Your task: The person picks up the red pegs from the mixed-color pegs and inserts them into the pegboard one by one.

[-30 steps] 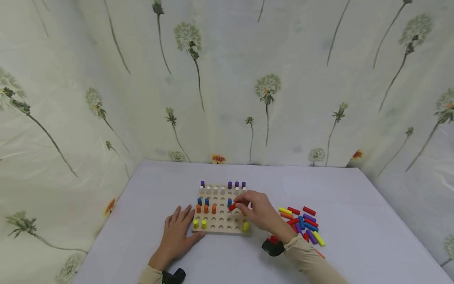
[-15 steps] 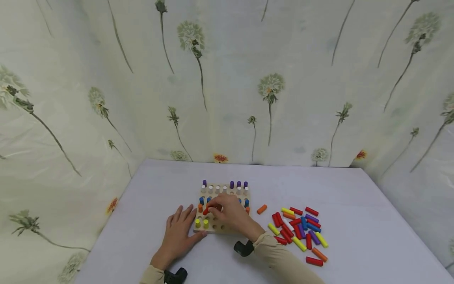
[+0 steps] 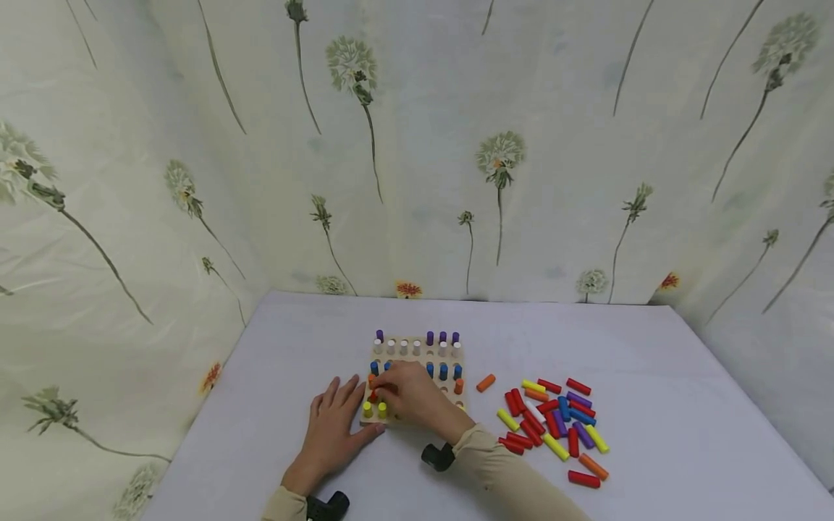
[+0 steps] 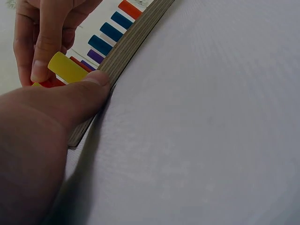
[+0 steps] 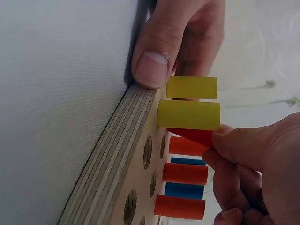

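My right hand (image 3: 413,396) pinches a red peg (image 5: 192,136) between thumb and fingertips at the left side of a wooden pegboard (image 3: 423,357). The peg stands tilted, its lower end at the board's face behind a yellow peg (image 5: 189,115). Orange pegs (image 5: 184,174) and blue pegs (image 3: 444,372) stand upright in the rows beyond, with white pegs (image 3: 404,347) and purple pegs (image 3: 430,338) at the far edge. Fingers spread, my left hand (image 3: 331,428) lies flat on the table by the board's left side. Its thumb presses the front left corner in the left wrist view.
Right of the board lies a scattered pile of loose pegs, mostly red (image 3: 531,432), with yellow, orange, blue, purple and a white one (image 3: 535,412). One orange peg (image 3: 486,383) lies apart, nearer the board. A flower-printed sheet (image 3: 417,145) hangs behind the white table (image 3: 313,325).
My right hand has carried the red peg leftward across the board to the left column, then lowered it toward the board, bringing the peg more upright. My left hand stays by the board.
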The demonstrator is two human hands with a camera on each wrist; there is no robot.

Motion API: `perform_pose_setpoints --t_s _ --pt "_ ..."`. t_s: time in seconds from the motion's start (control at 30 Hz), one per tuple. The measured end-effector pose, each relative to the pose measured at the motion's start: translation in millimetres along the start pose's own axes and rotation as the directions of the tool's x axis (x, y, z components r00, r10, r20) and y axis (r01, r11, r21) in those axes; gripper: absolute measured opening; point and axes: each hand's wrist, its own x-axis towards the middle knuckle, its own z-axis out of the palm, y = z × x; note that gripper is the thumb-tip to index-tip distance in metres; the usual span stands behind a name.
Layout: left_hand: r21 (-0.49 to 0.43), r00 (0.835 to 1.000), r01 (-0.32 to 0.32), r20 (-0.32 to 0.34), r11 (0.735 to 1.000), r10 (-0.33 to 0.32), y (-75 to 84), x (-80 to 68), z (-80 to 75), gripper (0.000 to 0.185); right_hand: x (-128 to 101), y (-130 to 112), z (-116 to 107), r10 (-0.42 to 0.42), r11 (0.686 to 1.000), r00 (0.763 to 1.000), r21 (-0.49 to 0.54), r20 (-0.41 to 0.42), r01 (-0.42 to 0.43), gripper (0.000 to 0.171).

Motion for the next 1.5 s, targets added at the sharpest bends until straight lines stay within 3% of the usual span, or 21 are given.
perform_pose_setpoints --t_s 0.37,0.63,0.93,1.23,1.5 --pt "-0.016 1.0 0.007 -0.005 1.0 -0.007 1.6 -4.4 -2.2 0.079 6 -12 4 0.029 0.999 0.998 -0.031 0.055 -0.027 0.016" --pt "-0.026 0.999 0.038 -0.011 0.999 -0.038 -0.6 -12.1 -4.3 0.08 14 -21 7 -0.017 0.999 0.995 -0.049 0.1 0.022 0.014" --pt "-0.026 0.997 0.072 0.009 0.997 -0.072 -2.1 -15.6 -4.1 0.079 13 -21 6 0.042 0.999 0.987 -0.018 0.155 -0.04 0.018" --pt "-0.025 1.0 0.022 -0.022 0.999 -0.023 -2.8 -12.5 -3.5 0.079 15 -25 5 0.018 0.998 0.993 -0.054 0.115 -0.012 0.016" --pt "-0.027 1.0 -0.011 -0.025 1.0 0.01 4.0 -2.7 -3.4 0.079 14 -19 -5 0.077 0.996 0.987 -0.058 0.141 -0.069 0.017"
